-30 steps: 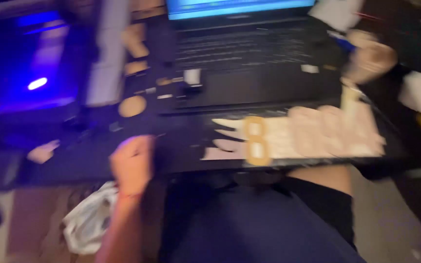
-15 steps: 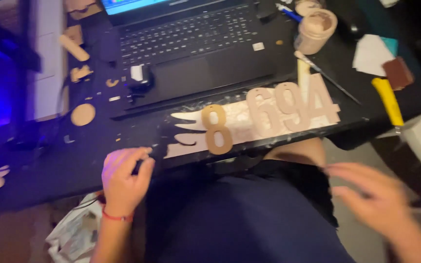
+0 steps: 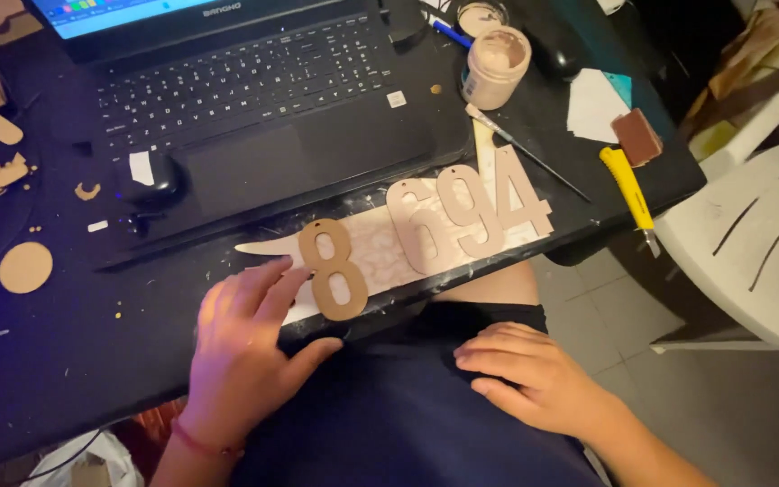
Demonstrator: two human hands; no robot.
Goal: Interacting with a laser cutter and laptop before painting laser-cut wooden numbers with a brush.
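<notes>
Black desk point(image 3: 65, 361), left hand point(image 3: 245, 352) flat beside wooden figure point(image 3: 335, 269), right hand point(image 3: 534, 379) empty on lap.

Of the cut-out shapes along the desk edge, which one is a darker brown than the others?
The leftmost cut-out, the one beside the left hand. It is bare brown, set apart from the three pale pinkish ones grouped to its right.

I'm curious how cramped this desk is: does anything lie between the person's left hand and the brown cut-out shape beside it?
Nothing visible does. The left hand rests flat on the desk edge, fingertips right against the brown cut-out shape.
</notes>
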